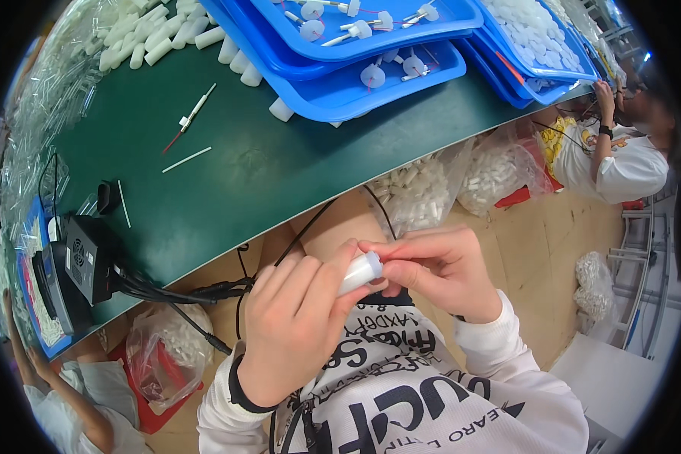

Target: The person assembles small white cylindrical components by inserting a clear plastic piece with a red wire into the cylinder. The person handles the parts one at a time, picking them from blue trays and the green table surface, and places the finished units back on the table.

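A white plastic tube (352,277) with a pale translucent cap (374,264) on its right end is held in front of my body, below the table's near edge. My left hand (291,318) is closed around the tube. At the capped end, my right hand (450,268) is closed in a pinch, its fingertips against or just beside the cap. What sits between those fingertips is too small to make out. Away on the green table (257,166) lie a thin white rod with a red wire (192,116) and a plain white stick (187,160).
Stacked blue trays (333,106) with white parts stand at the far side. White tubes (159,49) are piled at far left, clear tubes (60,129) along the left edge. A black box (91,257) with cables (181,291) sits left. Another person (628,163) works at right.
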Demonstrator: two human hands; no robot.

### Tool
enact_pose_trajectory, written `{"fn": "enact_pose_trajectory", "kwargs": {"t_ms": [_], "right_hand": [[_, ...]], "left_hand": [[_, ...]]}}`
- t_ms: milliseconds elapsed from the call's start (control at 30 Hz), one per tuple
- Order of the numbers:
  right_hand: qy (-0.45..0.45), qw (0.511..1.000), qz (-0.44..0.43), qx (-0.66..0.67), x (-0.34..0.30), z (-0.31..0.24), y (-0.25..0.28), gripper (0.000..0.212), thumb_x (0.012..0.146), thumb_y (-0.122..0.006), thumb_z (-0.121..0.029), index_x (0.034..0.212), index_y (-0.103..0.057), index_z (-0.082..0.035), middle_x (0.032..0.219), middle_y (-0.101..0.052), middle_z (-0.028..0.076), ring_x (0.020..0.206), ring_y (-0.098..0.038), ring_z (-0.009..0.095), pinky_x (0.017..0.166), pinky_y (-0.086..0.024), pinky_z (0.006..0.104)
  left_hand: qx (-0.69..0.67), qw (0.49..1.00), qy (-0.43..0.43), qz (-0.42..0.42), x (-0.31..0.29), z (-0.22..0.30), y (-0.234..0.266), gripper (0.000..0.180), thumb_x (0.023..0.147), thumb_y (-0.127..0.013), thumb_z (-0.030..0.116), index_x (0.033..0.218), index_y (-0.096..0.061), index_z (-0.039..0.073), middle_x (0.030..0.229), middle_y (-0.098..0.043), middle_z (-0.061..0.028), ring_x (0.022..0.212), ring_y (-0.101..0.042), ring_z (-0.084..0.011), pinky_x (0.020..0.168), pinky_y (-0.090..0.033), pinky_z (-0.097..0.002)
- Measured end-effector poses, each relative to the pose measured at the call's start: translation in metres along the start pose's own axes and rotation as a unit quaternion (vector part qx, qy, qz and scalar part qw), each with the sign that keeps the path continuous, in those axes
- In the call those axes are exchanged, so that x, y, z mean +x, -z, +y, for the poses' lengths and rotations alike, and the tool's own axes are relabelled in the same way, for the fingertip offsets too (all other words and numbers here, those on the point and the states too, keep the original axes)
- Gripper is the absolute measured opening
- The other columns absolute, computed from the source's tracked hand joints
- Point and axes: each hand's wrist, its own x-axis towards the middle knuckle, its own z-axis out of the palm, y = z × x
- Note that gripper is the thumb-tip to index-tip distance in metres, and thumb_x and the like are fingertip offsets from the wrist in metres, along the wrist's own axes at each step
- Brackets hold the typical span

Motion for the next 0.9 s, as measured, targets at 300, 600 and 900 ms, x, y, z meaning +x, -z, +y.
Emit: {"fn": "enact_pose_trajectory", "kwargs": {"t_ms": [300, 600, 900], "right_hand": [[0.038, 0.994, -0.010, 0.106, -0.001, -0.001, -0.004, 0.023, 0.074, -0.065, 0.007, 0.098, -0.064, 0.005, 0.089, -0.066, 0.013, 0.080, -0.063, 0.016, 0.069, -0.053, 0.0245], [-0.056, 0.997, -0.059, 0.004, 0.009, -0.009, 0.006, 0.018, 0.068, -0.072, 0.006, 0.085, -0.068, 0.004, 0.074, -0.067, 0.012, 0.067, -0.064, 0.013, 0.061, -0.049, 0.0216], [-0.010, 0.996, -0.060, 0.058, 0.013, 0.007, 0.013, 0.022, 0.071, -0.074, -0.009, 0.087, -0.067, 0.004, 0.077, -0.066, 0.009, 0.068, -0.061, 0.011, 0.060, -0.049, 0.0226]], "left_hand": [[-0.111, 0.988, -0.060, 0.093, -0.007, -0.006, -0.009, 0.039, 0.068, -0.073, 0.010, 0.100, -0.057, -0.004, 0.068, -0.052, -0.0093, 0.056, -0.047, -0.0232, 0.050, -0.035, -0.0322], [-0.090, 0.989, -0.104, 0.063, -0.012, -0.010, -0.014, 0.039, 0.064, -0.072, 0.003, 0.099, -0.056, -0.006, 0.069, -0.046, -0.0068, 0.057, -0.045, -0.0209, 0.048, -0.035, -0.0306], [-0.246, 0.968, 0.030, 0.035, -0.004, 0.004, -0.012, 0.017, 0.077, -0.065, 0.006, 0.089, -0.057, -0.004, 0.075, -0.055, -0.0085, 0.060, -0.052, -0.0182, 0.052, -0.039, -0.0261]]}}
